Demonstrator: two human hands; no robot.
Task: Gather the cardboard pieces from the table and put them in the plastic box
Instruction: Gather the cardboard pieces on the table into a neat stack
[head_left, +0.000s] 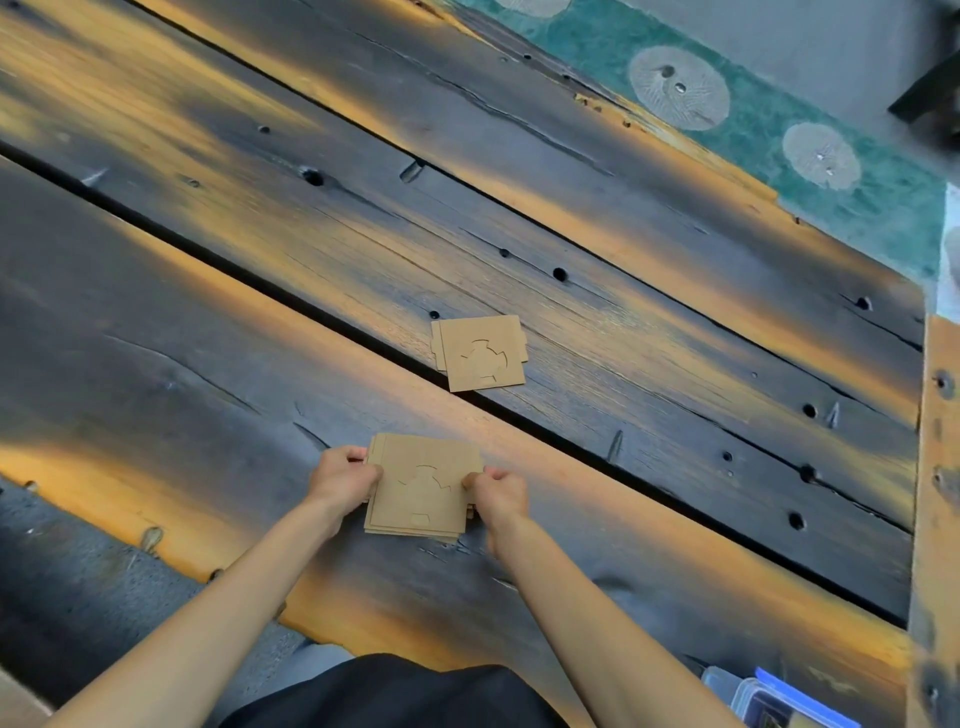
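A stack of flat brown cardboard pieces with die-cut outlines lies near the front of the dark wooden table. My left hand grips the stack's left edge and my right hand grips its right edge. A second small pile of cardboard pieces lies farther out, past a gap between planks, untouched. The plastic box, clear with a blue rim, shows partly at the bottom right corner.
Long dark gaps run diagonally between the table planks. A wooden beam borders the table on the right. Green patterned flooring lies beyond the far edge. Dark clothing fills the bottom centre.
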